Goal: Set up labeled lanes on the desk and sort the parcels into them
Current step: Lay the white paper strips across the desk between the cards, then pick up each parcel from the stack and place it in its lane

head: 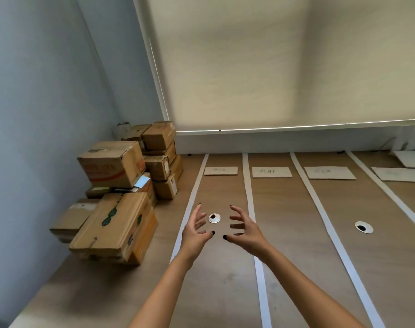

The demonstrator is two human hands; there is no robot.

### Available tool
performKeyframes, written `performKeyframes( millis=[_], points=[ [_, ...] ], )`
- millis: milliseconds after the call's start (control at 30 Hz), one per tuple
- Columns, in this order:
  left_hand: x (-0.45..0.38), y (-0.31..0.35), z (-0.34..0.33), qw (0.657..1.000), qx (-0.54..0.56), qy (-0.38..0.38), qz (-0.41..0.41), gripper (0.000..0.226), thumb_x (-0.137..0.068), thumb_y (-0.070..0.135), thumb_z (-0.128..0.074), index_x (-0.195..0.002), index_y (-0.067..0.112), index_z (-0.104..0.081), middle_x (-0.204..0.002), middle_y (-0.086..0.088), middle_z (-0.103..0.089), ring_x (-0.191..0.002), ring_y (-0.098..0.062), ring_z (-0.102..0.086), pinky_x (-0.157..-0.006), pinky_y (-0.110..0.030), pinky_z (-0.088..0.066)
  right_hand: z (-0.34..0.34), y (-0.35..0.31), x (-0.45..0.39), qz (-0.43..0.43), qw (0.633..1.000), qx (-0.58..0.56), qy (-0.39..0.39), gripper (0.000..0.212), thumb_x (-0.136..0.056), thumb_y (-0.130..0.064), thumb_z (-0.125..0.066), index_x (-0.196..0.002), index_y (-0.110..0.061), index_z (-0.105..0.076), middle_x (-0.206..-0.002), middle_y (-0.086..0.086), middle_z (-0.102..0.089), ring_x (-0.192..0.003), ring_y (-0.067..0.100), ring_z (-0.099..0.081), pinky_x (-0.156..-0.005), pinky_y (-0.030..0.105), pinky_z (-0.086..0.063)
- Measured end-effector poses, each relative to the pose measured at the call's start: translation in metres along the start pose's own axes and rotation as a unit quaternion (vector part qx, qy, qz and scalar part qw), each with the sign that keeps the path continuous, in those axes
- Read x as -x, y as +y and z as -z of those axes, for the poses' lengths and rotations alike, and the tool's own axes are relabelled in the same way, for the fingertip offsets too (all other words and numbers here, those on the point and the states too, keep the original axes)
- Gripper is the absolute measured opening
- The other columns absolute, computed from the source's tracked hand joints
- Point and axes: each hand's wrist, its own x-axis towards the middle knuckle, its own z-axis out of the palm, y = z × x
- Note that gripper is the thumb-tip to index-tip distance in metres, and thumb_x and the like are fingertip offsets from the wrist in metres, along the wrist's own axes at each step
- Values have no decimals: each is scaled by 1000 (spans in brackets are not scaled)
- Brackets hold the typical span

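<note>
So I see both hands out over the desk (296, 245), empty. Left hand (197, 230) has fingers spread wide and curled, palm facing inward, gripping nothing. Right hand (245, 229) mirrors it, equally splayed, also holding nothing. I can't tell if either touches the surface; they look raised above it.

Landmark: the near grommet (214, 218), a white cable hole in the desktop. It sits between the two hands, just beyond the fingertips.

White tape strips (249, 185) run either side of the grommet, marking lanes toward the window wall. Label cards (220, 171) lie flat at the far end of each lane, beyond the grommet; writing too faint to read.

Parcels (114, 223), brown cartons, are stacked left of the grommet against the blue wall, outside the first strip. All lanes right of the grommet are bare wood.
</note>
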Motion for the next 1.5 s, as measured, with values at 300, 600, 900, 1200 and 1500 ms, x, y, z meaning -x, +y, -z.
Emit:
performKeyframes(
  millis=[300, 600, 900, 1200, 1500],
  points=[
    [-50, -43, 147, 999, -29, 14, -7, 79, -83, -2, -61, -146, 27, -24, -144, -5, -41, -131, -21, -41, -98, -30, -40, -122, -39, -67, -13, 1000, -4, -8, 81, -77, -8, -74, -142, -24, -31, -129, 4, -46, -112, 19, -52, -74, 19, -51],
    [-90, -111, 321, 990, -124, 48, 38, 79, -81, -2, -65, -145, 28, -30, -140, -3, -45, -129, -19, -41, -101, -30, -38, -262, -47, -120, -69, 997, -28, -20, 74, -80, -19, -72, -142, -26, -31, -136, 8, -44, -116, 21, -51, -84, 26, -51],
    [-107, -159, 377, 981, -174, 57, 60, 70, -85, 11, -65, -145, 23, -31, -148, -3, -34, -133, -21, -36, -110, -38, -34, -340, -43, -151, -144, 988, -31, -40, 74, -87, -31, -63, -145, -27, -17, -141, 1, -37, -122, 18, -44, -100, 37, -43],
    [-107, -173, 375, 987, -130, 61, 68, 72, -88, 17, -62, -148, 24, -21, -156, -1, -20, -142, -19, -22, -116, -38, -23, -362, -28, -157, -206, 972, -110, -26, 74, -89, -38, -58, -145, -32, -11, -129, -1, -43, -115, 20, -50, -98, 40, -47],
    [-102, -159, 369, 992, -90, 71, 53, 68, -86, 15, -65, -144, 23, -30, -147, -1, -36, -133, -20, -36, -109, -40, -35, -347, -38, -148, -185, 973, -138, -15, 76, -84, -40, -64, -142, -36, -16, -127, -2, -43, -113, 18, -50, -91, 33, -49]
  ],
)
